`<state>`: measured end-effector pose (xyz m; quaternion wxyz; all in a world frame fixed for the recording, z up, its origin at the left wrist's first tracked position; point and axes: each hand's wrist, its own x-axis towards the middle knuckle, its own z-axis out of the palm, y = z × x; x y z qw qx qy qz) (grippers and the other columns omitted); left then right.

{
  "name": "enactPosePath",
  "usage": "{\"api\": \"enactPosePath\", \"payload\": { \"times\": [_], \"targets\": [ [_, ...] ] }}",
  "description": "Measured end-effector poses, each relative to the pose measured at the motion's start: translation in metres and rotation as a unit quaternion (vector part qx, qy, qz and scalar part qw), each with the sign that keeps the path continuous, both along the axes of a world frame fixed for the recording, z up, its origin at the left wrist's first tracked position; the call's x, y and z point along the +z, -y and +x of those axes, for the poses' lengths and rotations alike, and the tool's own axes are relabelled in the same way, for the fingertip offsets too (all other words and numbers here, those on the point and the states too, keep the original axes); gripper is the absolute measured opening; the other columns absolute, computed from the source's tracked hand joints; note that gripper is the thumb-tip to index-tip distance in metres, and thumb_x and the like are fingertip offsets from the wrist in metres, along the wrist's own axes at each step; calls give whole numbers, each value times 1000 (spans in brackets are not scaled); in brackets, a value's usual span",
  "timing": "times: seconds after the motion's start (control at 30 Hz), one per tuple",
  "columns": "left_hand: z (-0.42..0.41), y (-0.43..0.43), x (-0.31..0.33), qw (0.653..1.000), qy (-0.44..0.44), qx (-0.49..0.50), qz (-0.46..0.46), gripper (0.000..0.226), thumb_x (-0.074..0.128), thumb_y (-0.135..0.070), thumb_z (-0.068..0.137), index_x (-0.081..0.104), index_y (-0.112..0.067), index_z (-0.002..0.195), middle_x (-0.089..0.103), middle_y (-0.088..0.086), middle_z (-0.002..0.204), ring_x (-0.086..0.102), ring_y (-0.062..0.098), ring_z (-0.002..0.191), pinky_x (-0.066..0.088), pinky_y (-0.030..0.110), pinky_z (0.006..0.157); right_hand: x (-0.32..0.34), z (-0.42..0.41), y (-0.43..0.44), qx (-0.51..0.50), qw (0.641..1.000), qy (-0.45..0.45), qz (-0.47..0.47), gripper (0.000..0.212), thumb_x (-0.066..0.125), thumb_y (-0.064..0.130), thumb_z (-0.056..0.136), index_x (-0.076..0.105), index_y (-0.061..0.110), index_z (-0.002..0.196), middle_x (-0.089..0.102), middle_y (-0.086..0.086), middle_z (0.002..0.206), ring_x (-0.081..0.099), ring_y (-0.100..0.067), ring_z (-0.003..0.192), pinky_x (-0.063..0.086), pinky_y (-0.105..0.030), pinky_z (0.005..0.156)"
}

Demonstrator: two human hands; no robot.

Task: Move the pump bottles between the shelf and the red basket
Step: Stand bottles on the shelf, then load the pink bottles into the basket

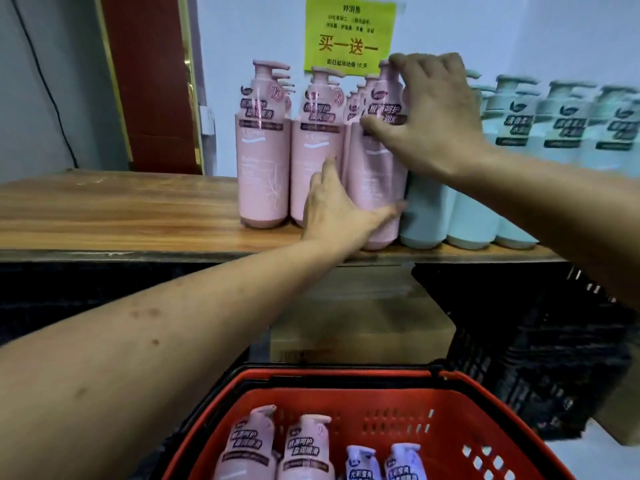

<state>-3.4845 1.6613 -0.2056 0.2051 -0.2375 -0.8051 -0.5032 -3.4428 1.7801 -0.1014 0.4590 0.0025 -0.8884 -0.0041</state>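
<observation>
Left hand (332, 206) wrapped round pink bottle (375, 174) low down, right hand (429, 123) clamped on its top (thumb in front). Upright near shelf (121, 209) front edge; bare room at shelf's left; basket (450, 403) below shelf.

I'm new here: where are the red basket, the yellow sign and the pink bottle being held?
red basket (346, 401), head view, on its far inner wall.
yellow sign (349, 32), head view, on the middle of the paper.
held pink bottle (375, 181), head view, on its mid body.
</observation>
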Motion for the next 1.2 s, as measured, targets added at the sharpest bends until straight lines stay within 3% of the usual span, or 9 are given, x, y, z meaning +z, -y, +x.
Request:
{"api": "enactPosePath", "payload": {
  "times": [0.13,0.37,0.53,0.7,0.8,0.9,1.0,1.1,1.2],
  "targets": [
    [-12,-31,-15,999,35,-25,18,130,90,-58,54,14,-22,154,40,4,153,41,27,137,38,37,110,-5,-8,-1,5,1000,-12,0,90,50,63,83,39,7,153,46,-16,149,40,-35,137,31,-40,114],
    [-17,-31,-29,999,12,-11,47,125,87,-48,61,7,-24,155,35,9,153,36,28,138,31,30,104,-17,-8,2,104,990,-36,-91,95,75,54,84,35,8,156,32,-11,158,40,-23,143,37,-40,117],
    [19,-1,-25,998,7,-14,65,123,86,-54,57,13,-30,153,42,1,149,41,22,135,35,28,105,-30,6,22,150,976,-71,-138,95,78,49,85,33,7,157,25,-11,163,29,-19,151,20,-14,117],
    [77,34,-46,997,28,-27,59,112,80,-57,51,27,-30,146,55,-6,134,54,17,120,48,34,98,-60,35,47,173,965,-58,-191,87,79,44,84,39,12,155,26,-6,163,29,-13,149,19,-9,118],
    [110,55,-78,998,52,-28,26,111,80,-63,52,23,-40,145,59,-8,130,59,14,115,50,33,90,-99,59,58,187,955,-27,-229,81,80,42,81,46,16,150,31,-6,160,32,-6,142,21,-5,115],
    [142,69,-121,992,103,-70,-3,121,77,-64,52,4,-56,148,61,-20,120,62,-3,102,46,14,75,-155,77,59,190,935,27,-299,72,83,38,77,55,21,141,37,-4,155,36,-3,140,18,0,110],
    [167,71,-169,976,177,-114,-63,130,76,-61,54,-21,-66,140,54,-31,93,54,-23,77,36,-5,63,-220,96,53,147,907,127,-373,64,87,29,76,58,28,133,40,4,151,36,4,136,17,5,105],
    [178,64,-205,952,248,-123,-130,134,73,-67,58,-36,-59,137,51,-19,107,60,0,96,35,1,67,-274,108,42,85,861,199,-459,57,87,26,77,56,35,125,42,11,143,41,4,128,17,12,89],
    [184,53,-232,932,291,-122,-178,132,60,-76,54,-42,-55,134,55,-9,127,64,16,109,45,21,79,-310,113,32,56,835,236,-494,58,87,28,77,60,29,129,47,9,143,45,0,126,27,2,96]
  ]
}}
